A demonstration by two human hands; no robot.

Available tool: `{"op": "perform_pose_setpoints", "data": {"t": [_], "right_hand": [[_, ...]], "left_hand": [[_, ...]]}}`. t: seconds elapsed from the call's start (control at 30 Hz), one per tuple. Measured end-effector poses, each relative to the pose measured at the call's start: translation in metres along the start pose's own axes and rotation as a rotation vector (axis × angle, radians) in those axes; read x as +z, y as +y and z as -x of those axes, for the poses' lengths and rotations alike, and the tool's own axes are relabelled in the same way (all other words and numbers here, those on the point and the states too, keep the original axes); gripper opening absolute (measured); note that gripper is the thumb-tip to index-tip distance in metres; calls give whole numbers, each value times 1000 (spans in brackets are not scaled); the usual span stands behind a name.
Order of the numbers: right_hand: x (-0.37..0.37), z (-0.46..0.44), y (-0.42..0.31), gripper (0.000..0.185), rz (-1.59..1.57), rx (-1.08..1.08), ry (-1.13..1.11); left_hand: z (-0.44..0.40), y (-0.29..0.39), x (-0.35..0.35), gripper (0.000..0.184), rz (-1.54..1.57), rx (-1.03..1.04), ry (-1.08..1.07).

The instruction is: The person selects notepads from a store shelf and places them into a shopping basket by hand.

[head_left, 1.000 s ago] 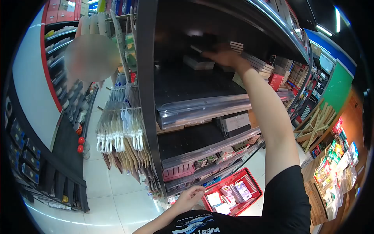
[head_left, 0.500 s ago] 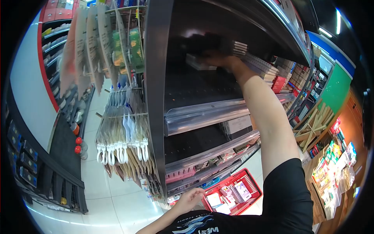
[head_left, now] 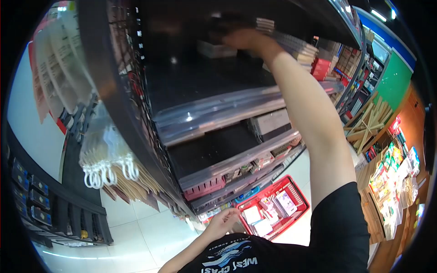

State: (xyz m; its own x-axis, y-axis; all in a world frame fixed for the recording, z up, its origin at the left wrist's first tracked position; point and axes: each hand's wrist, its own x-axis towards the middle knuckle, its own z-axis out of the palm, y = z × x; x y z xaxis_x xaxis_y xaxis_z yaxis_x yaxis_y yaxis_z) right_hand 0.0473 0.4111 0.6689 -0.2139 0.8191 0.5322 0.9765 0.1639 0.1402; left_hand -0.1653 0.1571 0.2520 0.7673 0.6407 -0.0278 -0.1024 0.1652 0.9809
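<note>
My right hand (head_left: 243, 38) reaches deep onto the dark upper shelf (head_left: 191, 86), over a pale stack (head_left: 216, 49) at the back. Its fingers are blurred and in shadow, so any grip is unclear. Low in the view, my left hand (head_left: 224, 219) is at the left edge of a red basket (head_left: 299, 210), its fingers curled together. Whether they hold the basket's handle or rim cannot be made out. Several small boxes and packets (head_left: 274, 210) lie in the basket.
Clear bags with white hooks (head_left: 111, 170) hang left of the shelf's dark upright (head_left: 107, 77). More stacked boxes (head_left: 298, 48) and a red box (head_left: 321, 68) are right of my right hand. Wooden sticks (head_left: 371, 120) and colourful packets (head_left: 387, 177) stand at the right.
The view has shifted, so the shelf and hanging bags appear farther left and the upright looks tilted. My right hand remains at the back of the shelf; my left hand stays by the basket.
</note>
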Motion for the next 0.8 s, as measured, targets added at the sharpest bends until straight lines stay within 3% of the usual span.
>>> {"op": "perform_pose_setpoints", "data": {"t": [0.07,0.1,0.13,0.17,0.23,0.3,0.37,0.43,0.63,0.8], "right_hand": [[-21,20,-1,59,-281,24,104],[-38,47,-27,45,-280,-53,362],[-71,89,-42,43,-743,10,211],[-71,118,-42,27,-721,-123,352],[-58,179,-34,28,-758,-157,322],[-63,251,-34,23,-800,-112,73],[-23,314,-27,24,-1047,62,42],[26,374,-11,27,-1141,387,-100],[212,584,19,31,-936,903,-481],[319,692,-5,36,-793,1107,-732]], "left_hand": [[3,6,4,25,25,-17,3],[1,4,5,25,-3,20,13],[3,4,7,24,-1,-43,13],[3,12,9,23,2,-112,10],[1,7,15,22,-6,-79,15],[-1,-1,20,21,-30,-117,13],[-4,-9,26,21,-35,-168,29],[-7,-10,33,21,-58,-223,23],[-17,-42,50,29,-109,-400,-56],[-21,-76,67,45,-394,-429,-15]]}}
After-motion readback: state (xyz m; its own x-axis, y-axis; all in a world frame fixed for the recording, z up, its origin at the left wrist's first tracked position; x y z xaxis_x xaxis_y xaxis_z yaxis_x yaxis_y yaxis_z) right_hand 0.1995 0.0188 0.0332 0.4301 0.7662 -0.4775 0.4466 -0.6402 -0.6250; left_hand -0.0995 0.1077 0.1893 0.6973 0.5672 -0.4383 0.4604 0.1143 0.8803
